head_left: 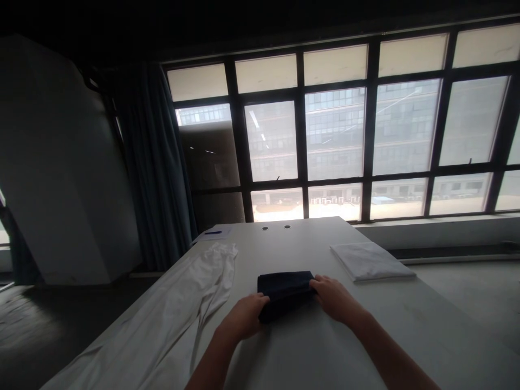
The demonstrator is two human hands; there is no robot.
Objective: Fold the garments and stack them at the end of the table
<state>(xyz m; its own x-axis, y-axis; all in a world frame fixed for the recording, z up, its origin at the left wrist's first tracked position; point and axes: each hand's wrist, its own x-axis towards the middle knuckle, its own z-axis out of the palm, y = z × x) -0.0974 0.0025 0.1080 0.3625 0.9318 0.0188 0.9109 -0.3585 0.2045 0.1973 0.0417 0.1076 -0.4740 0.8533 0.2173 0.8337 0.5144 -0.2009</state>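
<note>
A dark navy folded cloth [286, 287] is held over the middle of the white table [309, 352]. My left hand [246, 314] is closed on its left end, thumb on top and the other fingers mostly hidden beneath. At the right end, my right hand [331, 295] pinches the cloth's edge. The front of the cloth hangs in dark shadow, so I cannot tell whether its lower side touches the tabletop. What exact kind of garment or fabric it is does not show.
Along the table's left side lies a rumpled white cloth [182, 303]. A neatly folded white cloth [369, 261] rests at the right. Papers with a blue pen [213, 232] sit at the far left corner. Two round grommets [265, 228] mark the far edge, before large windows and a blue curtain [152, 162].
</note>
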